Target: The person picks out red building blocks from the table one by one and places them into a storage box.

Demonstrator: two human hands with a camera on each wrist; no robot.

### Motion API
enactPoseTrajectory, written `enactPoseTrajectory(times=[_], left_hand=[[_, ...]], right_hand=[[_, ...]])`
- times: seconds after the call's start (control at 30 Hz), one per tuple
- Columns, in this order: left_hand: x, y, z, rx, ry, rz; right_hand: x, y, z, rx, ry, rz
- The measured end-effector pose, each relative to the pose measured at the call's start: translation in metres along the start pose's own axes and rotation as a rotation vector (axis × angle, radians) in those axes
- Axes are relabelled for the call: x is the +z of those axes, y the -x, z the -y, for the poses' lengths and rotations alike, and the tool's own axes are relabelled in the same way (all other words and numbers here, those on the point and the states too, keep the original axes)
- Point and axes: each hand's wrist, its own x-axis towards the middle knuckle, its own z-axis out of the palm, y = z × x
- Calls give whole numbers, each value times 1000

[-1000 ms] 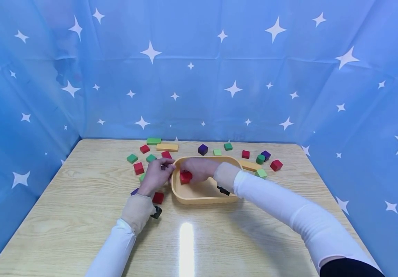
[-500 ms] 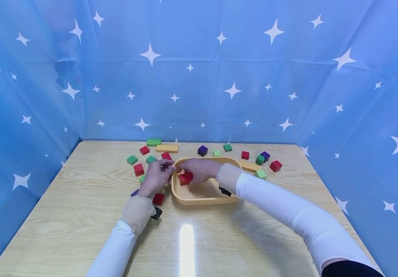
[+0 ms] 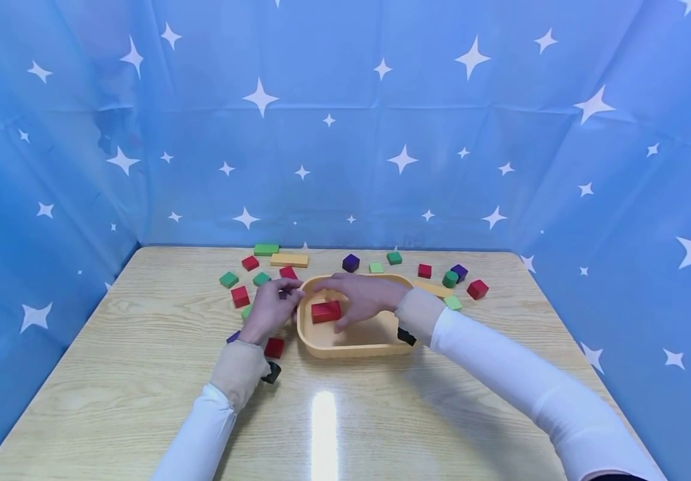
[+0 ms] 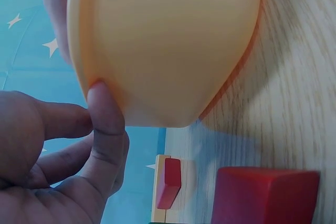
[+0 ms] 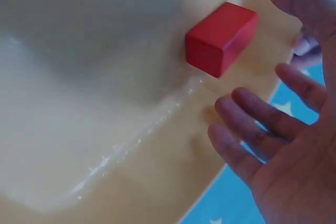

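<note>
A yellow plastic tray (image 3: 357, 350) with rounded corners stands mid-table. Inside, near its left end, lies a red rectangular block (image 3: 326, 312), which the right wrist view also shows as a red block (image 5: 220, 38). Spread fingers on my right hand (image 3: 366, 296) hover over the tray, apart from the block and holding nothing. At the tray's left end my left hand (image 3: 270, 306) pinches the rim; the left wrist view has a fingertip of the left hand (image 4: 79, 150) against the outer wall just under the lip.
Left of the tray are loose blocks, among them a red block (image 3: 274, 347) and a green block (image 3: 229, 279). Behind it sit a purple block (image 3: 351, 262) and a long yellow block (image 3: 289, 260). To the right are a green cylinder (image 3: 450, 278) and a red cube (image 3: 477, 289).
My right hand has let go of the red block, opened its fingers and drawn back slightly to the right. The block stays in the tray. My left hand keeps its place at the rim.
</note>
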Motion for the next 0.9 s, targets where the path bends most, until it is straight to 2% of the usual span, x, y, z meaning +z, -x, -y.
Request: enactPoseTrajectory(times=[0.23,0.57,0.9], left_hand=[[0,0,0,-10,2,-11],[2,0,2,1,26,-20],[2,-2,1,-21,35,-17]], right_hand=[[-5,21,-6,18,5,-75],[-11,56,-19,83,-30,-321],[-17,92,-45,157,-50,-496]])
